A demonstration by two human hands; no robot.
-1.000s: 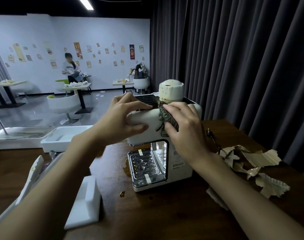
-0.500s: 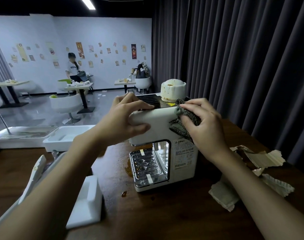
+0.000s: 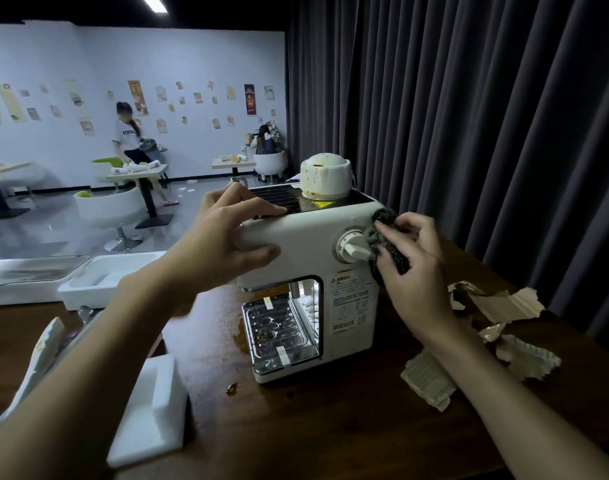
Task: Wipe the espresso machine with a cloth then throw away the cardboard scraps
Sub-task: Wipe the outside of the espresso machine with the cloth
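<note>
right hand [image 3: 413,271] has carried cloth [image 3: 387,237] down, apparently against knob [image 3: 351,247].

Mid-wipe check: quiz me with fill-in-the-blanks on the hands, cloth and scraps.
The right hand presses the ____ against the espresso machine. The left hand grips the machine; a stained cup sits on its ____. The cardboard scraps lie on the ____.
Missing: cloth; top; table.

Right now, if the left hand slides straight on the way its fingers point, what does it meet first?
Probably the knob on the front of the espresso machine; the left hand points right along that front, though depth is unclear.
</note>
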